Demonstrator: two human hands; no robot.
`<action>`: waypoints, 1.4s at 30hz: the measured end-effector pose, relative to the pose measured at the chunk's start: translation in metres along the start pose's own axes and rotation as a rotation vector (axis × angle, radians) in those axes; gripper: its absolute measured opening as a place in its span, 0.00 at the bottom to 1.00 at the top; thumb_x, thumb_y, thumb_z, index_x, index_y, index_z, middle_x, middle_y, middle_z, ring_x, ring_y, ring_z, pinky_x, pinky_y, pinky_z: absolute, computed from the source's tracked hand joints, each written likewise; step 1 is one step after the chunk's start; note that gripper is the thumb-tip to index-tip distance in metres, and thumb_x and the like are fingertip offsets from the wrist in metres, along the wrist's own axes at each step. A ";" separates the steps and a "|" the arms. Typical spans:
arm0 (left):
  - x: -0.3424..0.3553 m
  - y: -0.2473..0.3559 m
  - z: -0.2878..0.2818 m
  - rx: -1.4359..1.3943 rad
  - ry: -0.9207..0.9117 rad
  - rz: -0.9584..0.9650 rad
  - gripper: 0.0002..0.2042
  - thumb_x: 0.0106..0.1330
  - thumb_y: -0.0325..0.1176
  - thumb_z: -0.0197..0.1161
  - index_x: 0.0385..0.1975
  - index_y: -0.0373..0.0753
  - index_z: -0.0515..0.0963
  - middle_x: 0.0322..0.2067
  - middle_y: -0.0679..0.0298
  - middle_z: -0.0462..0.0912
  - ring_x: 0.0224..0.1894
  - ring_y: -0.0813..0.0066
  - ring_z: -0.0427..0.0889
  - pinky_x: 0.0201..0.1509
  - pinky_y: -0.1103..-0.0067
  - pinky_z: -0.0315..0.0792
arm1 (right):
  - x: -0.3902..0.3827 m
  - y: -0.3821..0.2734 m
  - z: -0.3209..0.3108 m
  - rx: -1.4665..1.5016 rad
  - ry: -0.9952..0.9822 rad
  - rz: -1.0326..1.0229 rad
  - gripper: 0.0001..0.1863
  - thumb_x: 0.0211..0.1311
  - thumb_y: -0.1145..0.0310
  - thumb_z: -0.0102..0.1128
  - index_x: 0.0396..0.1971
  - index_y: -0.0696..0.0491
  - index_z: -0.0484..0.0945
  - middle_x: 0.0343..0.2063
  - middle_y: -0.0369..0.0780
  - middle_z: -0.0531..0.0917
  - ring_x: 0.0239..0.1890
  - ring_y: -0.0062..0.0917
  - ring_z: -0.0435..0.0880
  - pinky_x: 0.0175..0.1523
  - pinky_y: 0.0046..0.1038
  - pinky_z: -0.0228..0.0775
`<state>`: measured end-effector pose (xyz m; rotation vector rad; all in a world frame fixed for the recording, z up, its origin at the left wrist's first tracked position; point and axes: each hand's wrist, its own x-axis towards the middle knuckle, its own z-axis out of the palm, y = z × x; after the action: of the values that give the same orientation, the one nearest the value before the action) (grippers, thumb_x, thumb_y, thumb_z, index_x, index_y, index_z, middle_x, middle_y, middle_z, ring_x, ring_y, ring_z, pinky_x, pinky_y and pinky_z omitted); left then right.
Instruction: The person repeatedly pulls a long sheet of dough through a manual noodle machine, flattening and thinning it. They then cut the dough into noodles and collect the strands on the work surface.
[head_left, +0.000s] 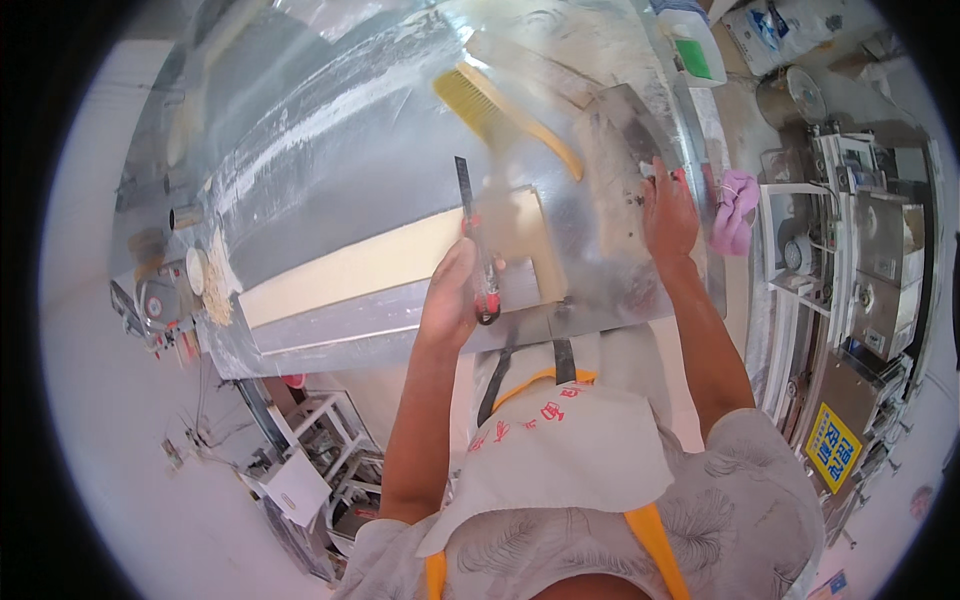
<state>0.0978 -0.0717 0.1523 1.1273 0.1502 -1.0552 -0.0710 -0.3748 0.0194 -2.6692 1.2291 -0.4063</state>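
Note:
My left hand (452, 290) is closed around a snap-off utility knife (483, 265) with a red and black handle. Its long dark blade points away from me, above a pale yellow dough sheet (370, 245) on the metal table. Along the sheet's near side runs a flat greyish strip (390, 312). My right hand (670, 215) reaches to the table's right side, its fingers bent at the near end of a flat grey metal plate (635, 120). A small red part shows beside those fingers; the grip is partly hidden. A brush (505, 105) with yellow bristles and a wooden handle lies between.
Flour streaks the metal table (330, 150). Dough scraps (216, 290) lie at its left edge by a pale round object (197, 268). A pink cloth (735, 212) hangs at the right edge. Metal equipment (885, 260) stands farther right, and a white rack (325, 430) stands lower left.

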 end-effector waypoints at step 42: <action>-0.121 0.075 -0.480 1.205 1.007 -0.064 0.73 0.43 0.61 0.86 0.78 0.15 0.47 0.80 0.26 0.38 0.83 0.25 0.39 0.86 0.47 0.44 | -0.287 -0.923 0.215 0.097 -0.738 -1.383 0.20 0.84 0.52 0.48 0.49 0.57 0.74 0.41 0.53 0.89 0.44 0.50 0.92 0.49 0.47 0.86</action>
<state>0.2751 0.3842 0.0447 2.7085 0.3605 -0.4612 0.4795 0.4479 0.0149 -2.6740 -0.8642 0.3691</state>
